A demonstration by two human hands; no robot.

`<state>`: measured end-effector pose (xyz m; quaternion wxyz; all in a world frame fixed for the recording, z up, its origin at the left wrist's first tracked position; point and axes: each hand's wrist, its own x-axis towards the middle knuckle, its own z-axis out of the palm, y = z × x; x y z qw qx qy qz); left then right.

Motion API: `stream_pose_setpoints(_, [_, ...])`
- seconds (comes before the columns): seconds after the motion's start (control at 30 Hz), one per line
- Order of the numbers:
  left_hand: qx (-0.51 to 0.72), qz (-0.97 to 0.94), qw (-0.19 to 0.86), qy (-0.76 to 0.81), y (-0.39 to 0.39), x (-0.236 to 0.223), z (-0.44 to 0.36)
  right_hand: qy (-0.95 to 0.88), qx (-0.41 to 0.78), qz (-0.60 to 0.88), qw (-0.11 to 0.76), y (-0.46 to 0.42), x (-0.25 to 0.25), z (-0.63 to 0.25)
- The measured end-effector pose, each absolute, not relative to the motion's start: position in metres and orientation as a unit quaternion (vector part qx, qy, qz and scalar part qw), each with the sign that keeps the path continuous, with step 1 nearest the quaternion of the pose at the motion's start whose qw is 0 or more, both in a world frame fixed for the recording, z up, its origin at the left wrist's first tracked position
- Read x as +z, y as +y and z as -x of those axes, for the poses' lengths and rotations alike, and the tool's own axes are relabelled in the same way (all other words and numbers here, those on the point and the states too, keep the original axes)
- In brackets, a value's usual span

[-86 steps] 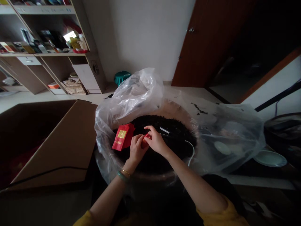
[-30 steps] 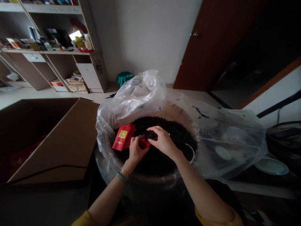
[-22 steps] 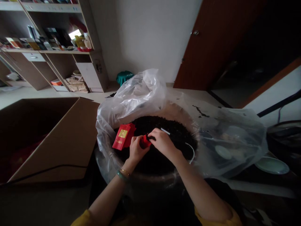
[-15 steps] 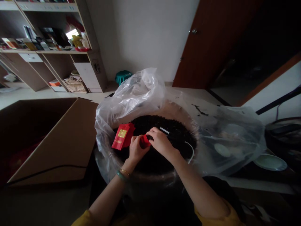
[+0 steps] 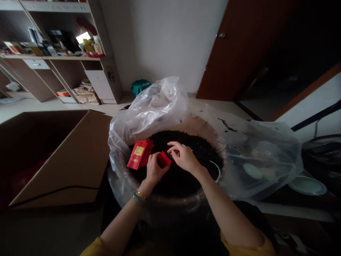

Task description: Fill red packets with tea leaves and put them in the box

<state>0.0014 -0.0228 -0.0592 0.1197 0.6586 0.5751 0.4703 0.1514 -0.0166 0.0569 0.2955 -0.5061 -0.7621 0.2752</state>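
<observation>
Fingers of the left hand (image 5: 155, 167) are clamped on a small red pouch (image 5: 166, 159) near the centre of the frame; its mouth gapes towards the right, and the inside is too dark to read. Just right of it hangs the right hand (image 5: 185, 158), fingers loosely bent and apart, the index reaching left, with nothing seen between them. Below and around both hands spread dark flakes (image 5: 179, 135) in a tub (image 5: 202, 124) lined with clear plastic (image 5: 149, 110).

To handle the pouch well, I would hold it by its sides with a light grip, since a hard squeeze would likely close the mouth. It seems best kept upright and over the flakes, so that anything spilled falls back into the tub. For the right hand, small pinches brought close to the mouth should be tidier than a full fistful, and the rim is best left free of bits.

Left of the hands, red packets (image 5: 138, 153) lie on the flakes. At the tub's right, a white cord (image 5: 218, 170) could snag a sweeping wrist.
</observation>
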Motion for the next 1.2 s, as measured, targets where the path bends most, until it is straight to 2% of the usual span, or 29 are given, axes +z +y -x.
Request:
stream_pose_setpoints(0.17, [0.472,-0.66,0.143,0.566,-0.023,-0.062,0.0,-0.83,0.204,0.505,0.123,-0.029,0.052,-0.135])
stream_pose_setpoints(0.27, [0.489,-0.672,0.18,0.526,-0.024,-0.059,0.0,-0.833,0.166,0.52,0.091,-0.028,0.043,-0.128])
stream_pose_setpoints(0.37, [0.504,-0.683,0.228,0.478,-0.026,-0.053,0.001,-0.814,0.195,0.536,0.11,-0.02,0.037,-0.135])
stream_pose_setpoints(0.57, [0.501,-0.64,0.347,0.468,-0.017,-0.046,0.005,-0.8,0.206,0.522,0.21,-0.003,0.038,-0.163])
stream_pose_setpoints(0.73, [0.49,-0.598,0.438,0.46,-0.005,-0.042,0.008,-0.786,0.256,0.52,0.215,0.001,0.038,-0.172])
stream_pose_setpoints(0.93, [0.441,-0.607,0.466,0.469,-0.001,-0.028,0.003,-0.776,0.293,0.526,0.189,-0.002,0.04,-0.173])
stream_pose_setpoints(1.0, [0.434,-0.6,0.481,0.47,0.0,-0.026,0.002,-0.768,0.289,0.53,0.214,-0.002,0.043,-0.172])
stream_pose_setpoints(1.13, [0.469,-0.562,0.513,0.448,0.001,-0.032,0.0,-0.762,0.239,0.511,0.318,0.0,0.044,-0.17])
stream_pose_setpoints(1.2, [0.485,-0.565,0.495,0.449,0.002,-0.038,-0.001,-0.77,0.199,0.51,0.328,0.001,0.042,-0.169])
